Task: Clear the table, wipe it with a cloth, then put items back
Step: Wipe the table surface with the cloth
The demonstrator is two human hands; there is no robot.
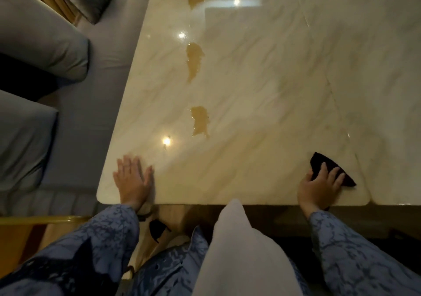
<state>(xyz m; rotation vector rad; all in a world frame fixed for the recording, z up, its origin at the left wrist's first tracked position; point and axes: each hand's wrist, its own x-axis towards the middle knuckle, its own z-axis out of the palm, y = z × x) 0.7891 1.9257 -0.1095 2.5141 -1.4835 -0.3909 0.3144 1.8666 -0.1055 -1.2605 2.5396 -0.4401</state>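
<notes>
Head view: a person in patterned blue sleeves leans over a glossy marble desk (250,79).
Left hand (133,178): flat on the desk near its left front corner, fingers straight, its grip released and holding nothing.
Right hand (320,187): pressing a black cloth (323,162) onto the desk near the front right edge, fingers spread over it.
Spills: three brownish puddles (195,59) in a line up the desk.
Left side: grey sofa cushions (41,45).
</notes>
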